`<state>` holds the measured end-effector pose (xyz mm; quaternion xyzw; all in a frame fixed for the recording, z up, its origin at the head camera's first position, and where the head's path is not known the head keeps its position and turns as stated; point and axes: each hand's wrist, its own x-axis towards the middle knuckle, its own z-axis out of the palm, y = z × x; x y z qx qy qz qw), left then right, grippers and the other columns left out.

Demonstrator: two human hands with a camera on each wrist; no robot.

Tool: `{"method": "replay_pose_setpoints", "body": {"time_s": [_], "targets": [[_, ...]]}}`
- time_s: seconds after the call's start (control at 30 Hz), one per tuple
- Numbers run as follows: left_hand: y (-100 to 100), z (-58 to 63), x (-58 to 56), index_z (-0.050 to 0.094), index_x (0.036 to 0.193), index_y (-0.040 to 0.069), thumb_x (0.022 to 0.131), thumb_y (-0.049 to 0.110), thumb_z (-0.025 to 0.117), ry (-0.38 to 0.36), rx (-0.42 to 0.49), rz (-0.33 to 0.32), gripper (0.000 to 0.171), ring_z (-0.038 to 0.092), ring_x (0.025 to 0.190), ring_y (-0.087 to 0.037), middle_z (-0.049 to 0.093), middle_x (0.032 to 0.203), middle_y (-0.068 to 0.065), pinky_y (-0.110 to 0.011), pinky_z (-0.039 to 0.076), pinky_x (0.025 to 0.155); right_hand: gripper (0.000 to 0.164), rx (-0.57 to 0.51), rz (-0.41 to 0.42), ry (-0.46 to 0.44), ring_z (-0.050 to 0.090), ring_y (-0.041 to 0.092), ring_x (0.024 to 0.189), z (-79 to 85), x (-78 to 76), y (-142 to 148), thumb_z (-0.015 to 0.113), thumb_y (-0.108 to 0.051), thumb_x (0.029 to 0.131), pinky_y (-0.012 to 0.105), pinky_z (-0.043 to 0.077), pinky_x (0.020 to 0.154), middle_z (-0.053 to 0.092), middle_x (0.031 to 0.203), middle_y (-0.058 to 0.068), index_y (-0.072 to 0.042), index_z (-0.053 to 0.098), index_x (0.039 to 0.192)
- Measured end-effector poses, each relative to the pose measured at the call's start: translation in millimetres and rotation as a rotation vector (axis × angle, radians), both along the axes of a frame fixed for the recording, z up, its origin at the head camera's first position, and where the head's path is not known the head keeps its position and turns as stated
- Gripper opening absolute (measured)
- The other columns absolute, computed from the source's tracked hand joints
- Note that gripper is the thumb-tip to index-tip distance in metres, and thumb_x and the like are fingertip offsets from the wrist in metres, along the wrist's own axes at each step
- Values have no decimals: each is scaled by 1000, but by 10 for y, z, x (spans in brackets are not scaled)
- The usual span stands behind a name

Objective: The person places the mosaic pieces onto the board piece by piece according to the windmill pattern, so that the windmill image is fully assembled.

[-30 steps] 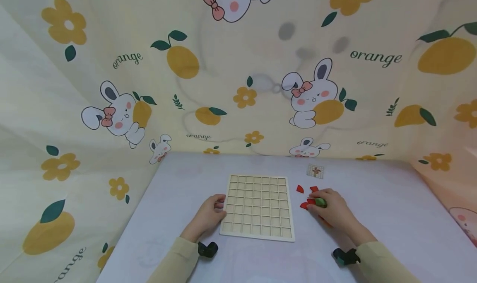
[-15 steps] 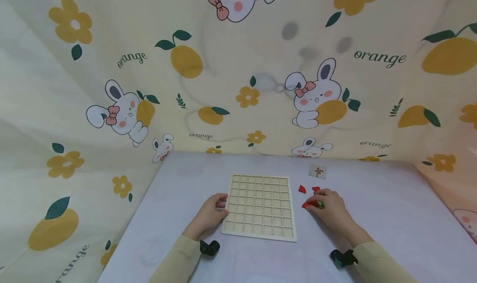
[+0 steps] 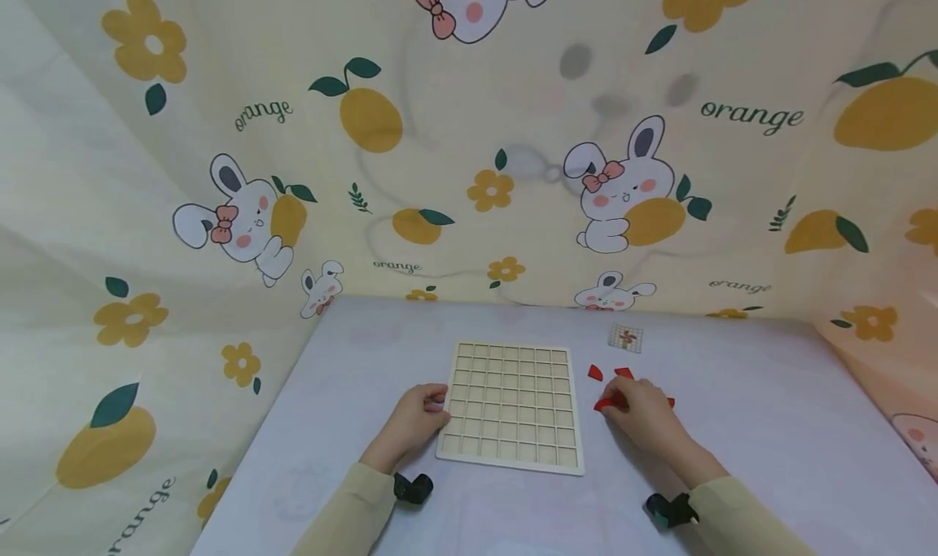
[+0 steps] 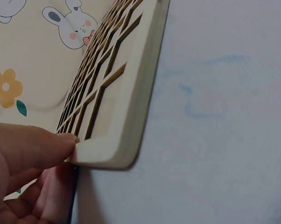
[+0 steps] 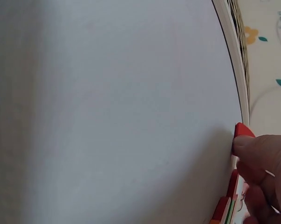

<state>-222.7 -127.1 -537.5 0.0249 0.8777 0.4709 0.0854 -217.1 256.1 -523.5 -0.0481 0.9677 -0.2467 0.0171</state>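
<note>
A pale wooden grid board with square recesses lies on the table. My left hand pinches its left edge, the thumb on the rim and the other fingers beside and below it. To the right of the board, my right hand is low over a group of small red pieces. Its thumb presses on a red piece with a curved edge, and the fingers curl behind it. Another red piece and one more red piece lie just beyond the hand.
A small card with a pinwheel picture on a grid lies behind the pieces. Partly covered by the right hand, stacked red, white and green edges show in the right wrist view. A printed cloth rises behind the table.
My right hand has shifted slightly over the pieces, and the green piece at its fingers is now hidden in the head view. A red bit shows right of the hand. The left hand keeps its grip.
</note>
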Motion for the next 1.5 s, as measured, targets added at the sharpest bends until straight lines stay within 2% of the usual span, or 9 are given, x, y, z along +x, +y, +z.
{"method": "replay_pose_setpoints", "body": {"time_s": [0.1,0.23,0.4,0.57,0.77,1.0,1.5], "targets": [[-14,-6,-13,58,127,0,81,2,72,-18,30,5,49,59,94,-17,60,105,-5,-31,53,79,21,-49,-9,-53,53,20,83,-10,-8,-34,76,-20,85,35,53,73,60,85,-3,-18,63,100],[-29,-7,-24,58,126,2,81,4,74,-52,48,16,48,58,92,-17,59,103,-3,-31,53,79,16,-126,-25,-62,53,19,81,5,-44,-117,71,-21,90,32,51,70,61,87,-2,-18,62,102],[-24,-5,-21,58,125,4,81,4,74,-54,31,26,47,57,91,-17,59,101,-3,-32,53,80,14,-242,-46,-83,53,20,80,28,-202,-343,67,-21,92,29,49,66,60,89,0,-16,61,105],[-6,22,23,58,125,3,82,4,73,-51,15,13,45,57,91,-17,58,101,-3,-33,52,80,12,-307,-9,-110,53,20,80,24,-392,-666,66,-20,93,29,48,65,60,89,0,-18,62,104],[-14,29,40,58,124,3,83,6,74,-57,24,-1,44,58,91,-16,58,101,-2,-32,53,79,8,-308,69,-78,53,19,79,63,-572,-999,65,-19,94,31,46,66,61,87,-2,-17,62,101],[-51,-8,-7,59,124,3,82,7,75,-30,17,-17,45,57,88,-15,58,98,-1,-30,52,77,6,-270,115,-56,54,17,80,61,-737,-1164,64,-16,94,32,47,71,61,87,-3,-14,63,101],[-50,2,0,60,124,3,80,6,75,-34,49,4,46,56,86,-15,57,97,-2,-29,52,75,17,-262,118,-49,58,18,91,-72,-812,-1234,66,-19,93,38,52,84,62,98,-1,-11,65,108]]}}
